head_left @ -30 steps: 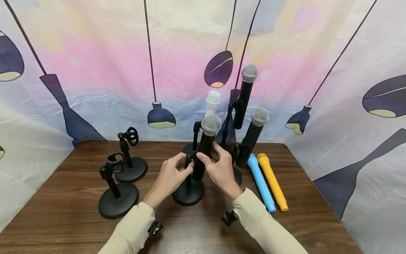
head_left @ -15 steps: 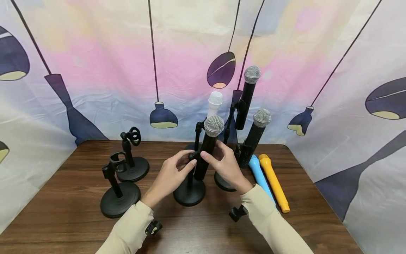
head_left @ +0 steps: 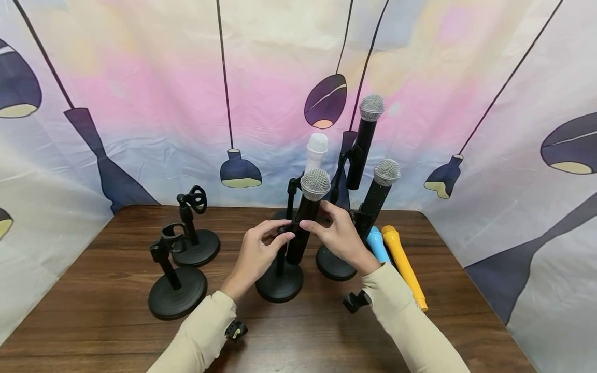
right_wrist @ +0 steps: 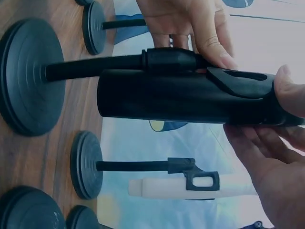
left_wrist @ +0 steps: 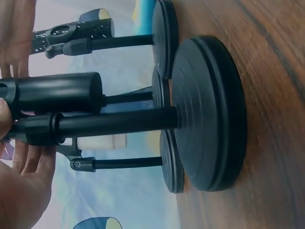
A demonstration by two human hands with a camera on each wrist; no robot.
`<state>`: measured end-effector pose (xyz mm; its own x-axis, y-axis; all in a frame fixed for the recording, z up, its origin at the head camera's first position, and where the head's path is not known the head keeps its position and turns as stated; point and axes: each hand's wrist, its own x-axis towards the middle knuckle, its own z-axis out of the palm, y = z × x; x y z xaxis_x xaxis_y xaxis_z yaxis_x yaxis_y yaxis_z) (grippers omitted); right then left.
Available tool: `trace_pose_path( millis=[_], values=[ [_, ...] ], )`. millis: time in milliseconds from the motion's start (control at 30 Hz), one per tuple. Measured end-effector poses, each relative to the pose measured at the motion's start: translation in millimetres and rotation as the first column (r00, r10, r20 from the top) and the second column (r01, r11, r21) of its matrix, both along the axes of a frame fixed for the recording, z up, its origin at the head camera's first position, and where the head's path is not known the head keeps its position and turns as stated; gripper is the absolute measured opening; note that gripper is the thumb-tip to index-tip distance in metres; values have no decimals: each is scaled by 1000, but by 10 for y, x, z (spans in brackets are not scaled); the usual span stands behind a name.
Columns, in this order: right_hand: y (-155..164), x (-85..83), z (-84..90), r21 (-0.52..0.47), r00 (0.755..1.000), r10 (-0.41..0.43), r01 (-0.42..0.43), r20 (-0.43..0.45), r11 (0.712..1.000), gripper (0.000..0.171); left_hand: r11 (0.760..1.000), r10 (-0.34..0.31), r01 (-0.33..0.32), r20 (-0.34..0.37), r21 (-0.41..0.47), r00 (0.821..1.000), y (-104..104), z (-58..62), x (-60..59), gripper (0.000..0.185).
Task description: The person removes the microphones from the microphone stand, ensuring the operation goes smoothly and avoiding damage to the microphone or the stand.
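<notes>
A black microphone (head_left: 304,224) with a silver grille sits tilted in the clip of a short black stand (head_left: 280,282) at the table's middle. My left hand (head_left: 280,234) pinches the stand's clip joint from the left. My right hand (head_left: 318,221) grips the microphone body from the right, thumb in front. In the right wrist view the microphone body (right_wrist: 181,102) lies in the clip (right_wrist: 238,76), with my right thumb (right_wrist: 289,93) on it and left fingers (right_wrist: 200,28) behind. The left wrist view has the stand's round base (left_wrist: 209,114) and pole (left_wrist: 114,124).
Two empty stands (head_left: 177,290) (head_left: 196,247) are at the left. Behind are a white microphone (head_left: 317,150), a tall black one (head_left: 366,129) and a glittery black one (head_left: 382,191), all on stands. Blue (head_left: 375,243) and yellow (head_left: 401,259) microphones lie right on the wooden table (head_left: 93,311).
My right forearm has swung to the right, uncovering the stand base behind it. Both hands stay at the clip and microphone, shifted slightly up.
</notes>
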<state>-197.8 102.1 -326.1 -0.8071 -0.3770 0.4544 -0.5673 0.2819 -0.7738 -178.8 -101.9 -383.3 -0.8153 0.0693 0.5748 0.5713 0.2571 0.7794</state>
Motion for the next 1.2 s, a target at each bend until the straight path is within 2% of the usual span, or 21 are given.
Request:
trace_pose_path(
  millis=[167,433,533,700,767,1067,1133,1200],
  values=[
    [-28,1,33,57,996,-49,53,-79,997,30,1000,-28,28,4,5,1000,-29,-10,-23,31],
    [-33,11,98,105,990,-73,85,-117,991,30,997,-74,74,17,-26,997,-55,33,-26,26],
    [-26,13,111,102,995,-49,58,-87,993,32,996,-87,87,9,-23,996,-66,33,-21,26],
    [15,-8,81,33,995,73,-75,61,997,41,995,-99,100,20,-17,995,-80,24,-21,27],
    [31,-26,58,15,991,96,-98,88,995,45,994,-104,105,32,-15,994,-83,20,-25,27],
    [25,-25,58,114,996,25,-15,-89,993,33,991,-134,134,55,-3,989,-99,1,-32,27],
    [25,-19,64,117,995,21,-10,-94,993,33,990,-139,139,55,2,989,-99,5,-33,27],
    [29,-26,63,78,997,57,-53,-50,996,39,990,-140,140,59,0,988,-99,14,-34,27]
  ],
)
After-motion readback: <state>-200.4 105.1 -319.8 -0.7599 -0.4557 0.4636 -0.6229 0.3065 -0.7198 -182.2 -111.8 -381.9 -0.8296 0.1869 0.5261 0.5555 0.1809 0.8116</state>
